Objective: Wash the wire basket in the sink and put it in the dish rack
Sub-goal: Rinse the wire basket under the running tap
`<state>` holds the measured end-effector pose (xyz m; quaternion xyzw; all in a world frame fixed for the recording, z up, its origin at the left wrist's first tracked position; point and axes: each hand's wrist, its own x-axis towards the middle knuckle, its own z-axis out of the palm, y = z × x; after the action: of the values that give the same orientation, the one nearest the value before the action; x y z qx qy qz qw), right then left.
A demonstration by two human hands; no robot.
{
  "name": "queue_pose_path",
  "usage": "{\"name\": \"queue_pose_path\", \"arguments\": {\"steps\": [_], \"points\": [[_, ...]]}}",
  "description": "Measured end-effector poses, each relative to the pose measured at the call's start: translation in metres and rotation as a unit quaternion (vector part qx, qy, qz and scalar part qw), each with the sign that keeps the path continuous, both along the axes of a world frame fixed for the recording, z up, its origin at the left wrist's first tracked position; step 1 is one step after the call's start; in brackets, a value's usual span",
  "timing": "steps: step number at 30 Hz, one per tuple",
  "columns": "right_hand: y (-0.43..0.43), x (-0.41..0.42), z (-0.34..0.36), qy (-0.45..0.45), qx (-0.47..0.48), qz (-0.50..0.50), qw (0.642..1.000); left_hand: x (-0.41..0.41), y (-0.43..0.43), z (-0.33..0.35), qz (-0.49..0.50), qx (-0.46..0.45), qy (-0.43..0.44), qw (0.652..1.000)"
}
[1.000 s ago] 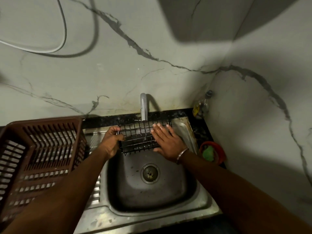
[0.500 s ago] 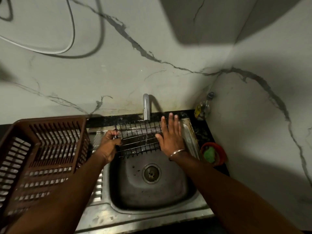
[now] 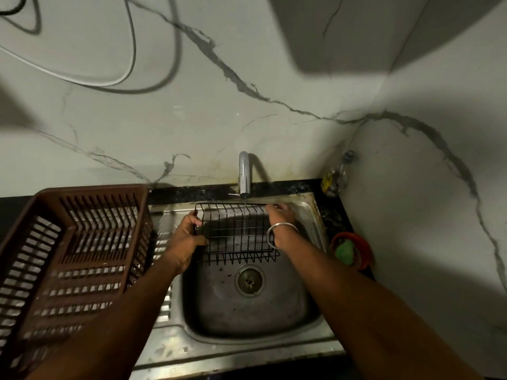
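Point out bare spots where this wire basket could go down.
Free: inside the brown dish rack; the floor of the sink around the drain, nearer than the wire basket. Crowded: the right corner, with bottle and orange bowl.

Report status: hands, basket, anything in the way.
Left hand grips wire basket at left end, right hand at far right rim. Basket under faucet stream, above sink. Dish rack left, path open.

Wire basket (image 3: 236, 234) over sink (image 3: 247, 333), dish rack (image 3: 68, 256) left.
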<state>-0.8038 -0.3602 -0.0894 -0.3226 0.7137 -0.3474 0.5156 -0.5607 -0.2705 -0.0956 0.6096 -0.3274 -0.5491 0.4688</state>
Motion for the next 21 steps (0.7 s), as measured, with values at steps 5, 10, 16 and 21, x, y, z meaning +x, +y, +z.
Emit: {"name": "queue_pose_path", "arguments": {"steps": [5,10,16,21], "points": [[0.006,-0.010,-0.010,-0.021,-0.024,0.000,0.999,-0.006,-0.003,0.004,0.037,0.016,0.098,0.994],[0.011,-0.017,-0.002,-0.008,-0.092,0.017,0.996,-0.014,-0.011,0.003,0.145,0.018,0.018,0.989],[-0.001,-0.014,0.015,0.097,-0.135,0.106,0.980,-0.020,-0.009,0.008,0.107,0.057,0.018,0.992],[0.011,0.008,0.024,0.443,-0.091,0.294,0.842,-0.015,-0.008,0.013,0.056,0.037,0.014,0.998]]}}
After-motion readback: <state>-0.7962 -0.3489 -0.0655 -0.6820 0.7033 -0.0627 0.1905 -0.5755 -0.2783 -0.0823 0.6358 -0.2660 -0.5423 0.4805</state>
